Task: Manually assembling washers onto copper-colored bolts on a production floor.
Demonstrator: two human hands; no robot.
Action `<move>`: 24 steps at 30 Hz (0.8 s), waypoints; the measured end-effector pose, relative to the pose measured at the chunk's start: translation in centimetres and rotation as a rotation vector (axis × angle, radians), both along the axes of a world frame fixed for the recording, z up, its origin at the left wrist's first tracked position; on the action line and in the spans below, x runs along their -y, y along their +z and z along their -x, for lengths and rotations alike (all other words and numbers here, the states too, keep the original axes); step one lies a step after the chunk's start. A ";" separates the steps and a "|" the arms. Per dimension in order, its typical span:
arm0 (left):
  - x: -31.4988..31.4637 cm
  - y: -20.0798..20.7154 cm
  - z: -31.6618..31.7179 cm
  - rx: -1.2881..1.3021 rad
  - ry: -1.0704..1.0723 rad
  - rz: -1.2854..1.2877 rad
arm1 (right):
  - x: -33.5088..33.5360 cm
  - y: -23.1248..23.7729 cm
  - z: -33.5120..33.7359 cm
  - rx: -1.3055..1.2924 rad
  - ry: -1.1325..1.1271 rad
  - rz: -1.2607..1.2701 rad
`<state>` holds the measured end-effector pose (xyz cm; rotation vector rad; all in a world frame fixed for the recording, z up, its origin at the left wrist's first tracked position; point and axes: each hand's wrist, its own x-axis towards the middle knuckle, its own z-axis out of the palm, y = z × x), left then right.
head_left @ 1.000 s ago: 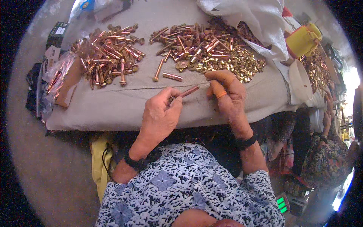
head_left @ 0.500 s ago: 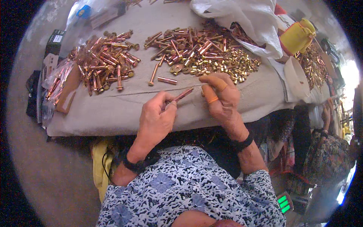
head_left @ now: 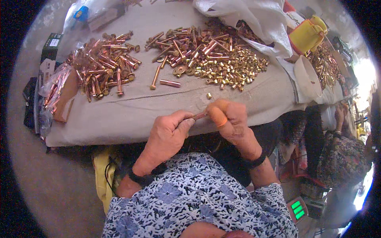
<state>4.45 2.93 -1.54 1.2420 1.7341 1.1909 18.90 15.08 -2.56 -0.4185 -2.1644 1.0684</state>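
My left hand point(head_left: 167, 133) pinches a thin coppery anchor bolt point(head_left: 199, 116) between thumb and fingers, over the table's near edge. The far end of the bolt goes into my right hand point(head_left: 230, 121), whose fingers are curled closed around it and hide that tip. Orange finger covers sit on two of the right hand's fingers. Just beyond the right hand, a small brass-coloured collar point(head_left: 209, 95) rests alone on the cloth. Farther off lie a loose bolt point(head_left: 156, 77) and a short coppery sleeve point(head_left: 170, 83).
A pile of bolts point(head_left: 107, 65) lies at the left, beside an opened cardboard box point(head_left: 68, 97). Mixed bolts and brass collars point(head_left: 222, 71) are heaped in the middle. White sacking point(head_left: 254, 20), a yellow container point(head_left: 307, 35) and a white bowl point(head_left: 307, 77) stand at the right.
My right hand has come down and toward the left hand, closing on the bolt's free end. The left hand and bolt have moved slightly nearer to me. The small collar shows uncovered now.
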 end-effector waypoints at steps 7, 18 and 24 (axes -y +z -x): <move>0.4 0.6 1.1 -0.001 0.080 0.079 | -1.4 1.4 0.3 0.058 -0.260 -0.158; 1.1 1.5 2.6 -0.008 0.187 0.045 | -2.9 1.7 2.2 0.196 -0.038 -0.262; 0.7 1.6 2.6 -0.038 0.183 0.086 | -2.6 0.9 3.5 -0.026 -0.008 0.053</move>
